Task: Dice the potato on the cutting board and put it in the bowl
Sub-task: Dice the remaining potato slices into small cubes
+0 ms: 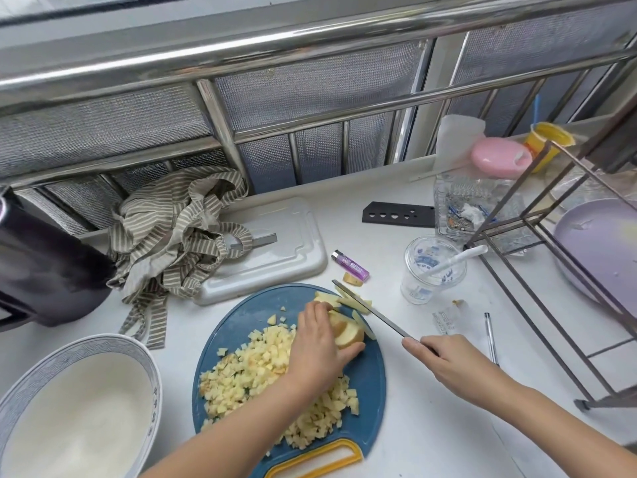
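Most of the potato lies as dice (262, 370) heaped on the near half of the board (241, 312). One uncut chunk (346, 331) sits toward the far right, and a few slices (348, 301) lie at the rim beyond it. The left hand (317, 343) has its grip clamped on the chunk, fingers curled over the top and thumb tucked under the near end. The right hand (444, 360) has its grip closed round the handle of the knife (372, 310), whose blade slants across just beside the slices and near the left fingertips.

The nearest danger, I judge, is a cut. The chunk is rounded and wet-looking, so it may roll or slip under the blade and carry the fingers into its path. A second risk is loss of potato. The slices sit at the very rim, and a push from the blade could send them onto the bench (431, 426), where one scrap (352, 279) lies beside a lighter (350, 265). The left forearm crosses over the heap, so a careless sweep could shove dice off the near edge. The bowl (144, 360) stands well apart to the left, so dice may spill on the way over unless the board is brought close. A cup (431, 270) stands near the knife's swing.
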